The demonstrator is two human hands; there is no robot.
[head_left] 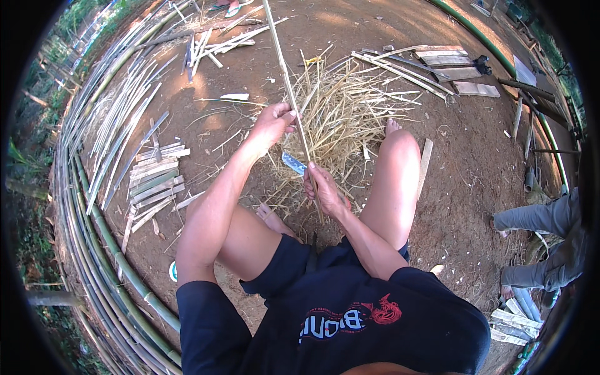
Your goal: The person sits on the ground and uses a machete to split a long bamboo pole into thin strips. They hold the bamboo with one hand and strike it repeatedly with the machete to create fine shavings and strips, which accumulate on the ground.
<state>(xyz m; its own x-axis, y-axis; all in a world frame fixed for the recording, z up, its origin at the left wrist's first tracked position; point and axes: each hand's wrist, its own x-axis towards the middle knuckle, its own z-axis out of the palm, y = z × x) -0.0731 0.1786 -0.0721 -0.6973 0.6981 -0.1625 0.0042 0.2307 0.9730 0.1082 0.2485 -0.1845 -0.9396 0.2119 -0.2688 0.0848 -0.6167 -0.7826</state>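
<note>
A long, thin bamboo strip (279,56) runs from the top of the view down between my knees. My left hand (272,129) is closed around it, fingers pinching the strip partway along. Lower down, my right hand (326,190) grips a knife (294,164) whose broad blade points left, touching or very close to the strip. The knife's handle is hidden in my fist. The strip's lower end passes by my right thumb and ends near my lap. A heap of pale bamboo shavings (337,100) lies on the ground just beyond my hands.
Split slats (156,178) are stacked at left, beside long bamboo poles (119,256) and thin strips (134,119). More strips (225,47) lie far left. Boards (444,59) lie far right. Another person's legs (540,244) show at right, near a slat bundle (515,322).
</note>
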